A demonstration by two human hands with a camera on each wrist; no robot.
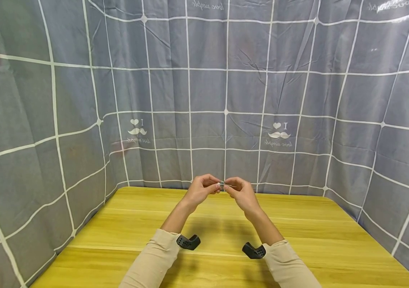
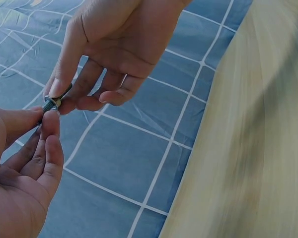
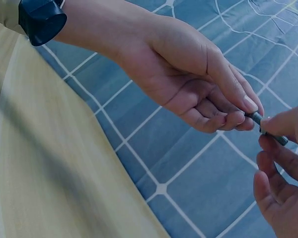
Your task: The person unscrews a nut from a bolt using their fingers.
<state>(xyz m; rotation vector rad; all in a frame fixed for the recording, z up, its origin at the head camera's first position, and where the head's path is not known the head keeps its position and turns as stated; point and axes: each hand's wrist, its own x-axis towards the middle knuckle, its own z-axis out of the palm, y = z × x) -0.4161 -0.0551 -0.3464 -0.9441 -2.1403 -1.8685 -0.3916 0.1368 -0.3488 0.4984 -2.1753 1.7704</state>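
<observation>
Both hands meet in front of me above the far edge of the table, around a small threaded metal bolt (image 3: 282, 140). My left hand (image 1: 200, 191) pinches one end of it between thumb and fingertips. With thumb and forefinger, my right hand (image 1: 242, 195) pinches a small metal ring-shaped piece, like a nut (image 2: 56, 102), which sits around the bolt's shaft. Threads show between the two hands in the left wrist view. One end of the bolt pokes out beyond the right fingers in the right wrist view. The left fingertips hide its other end.
Below the hands lies a yellow wood-grain table (image 1: 211, 256). A grey curtain (image 1: 168, 92) with white grid lines hangs behind it and along both sides. Each wrist carries a black camera mount, one on the left (image 1: 188, 242), one on the right (image 1: 254, 251).
</observation>
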